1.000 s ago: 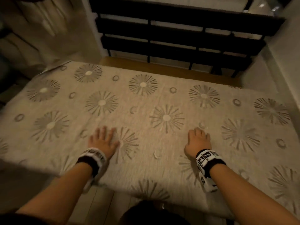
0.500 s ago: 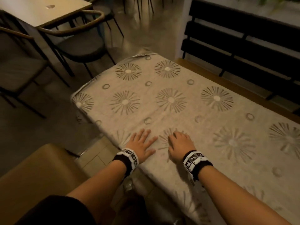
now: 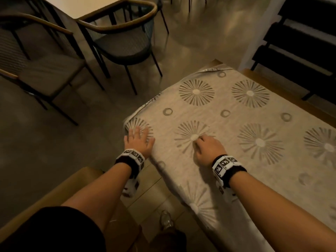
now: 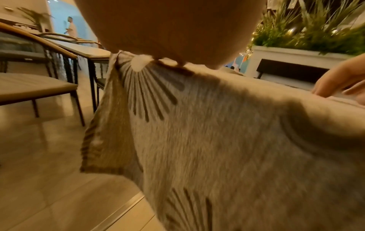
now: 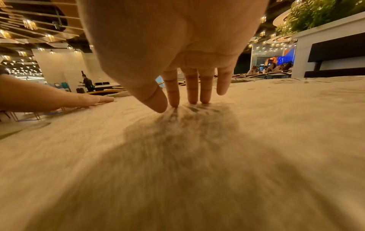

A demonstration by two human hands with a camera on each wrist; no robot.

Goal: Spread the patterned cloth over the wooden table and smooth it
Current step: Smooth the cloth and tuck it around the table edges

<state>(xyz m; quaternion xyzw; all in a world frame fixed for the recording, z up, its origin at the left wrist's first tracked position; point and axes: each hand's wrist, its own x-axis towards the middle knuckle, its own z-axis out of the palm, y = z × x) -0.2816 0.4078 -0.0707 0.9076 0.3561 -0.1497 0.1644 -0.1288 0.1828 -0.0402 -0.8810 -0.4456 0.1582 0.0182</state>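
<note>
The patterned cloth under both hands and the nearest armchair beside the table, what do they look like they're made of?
Patterned cloth: apparently woven fabric, matte beige, starbursts seemingly woven in; its hanging corner drapes softly and shows a reversed pattern. Armchair: probably thin dark metal legs, a curved wood-look top rail, and a padded fabric seat; the dim light leaves this uncertain.

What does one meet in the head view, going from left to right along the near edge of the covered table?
Brown seat → left hand, flat on the cloth's corner → right hand, fingertips on a sunburst → patterned cloth running on to the right.
</note>
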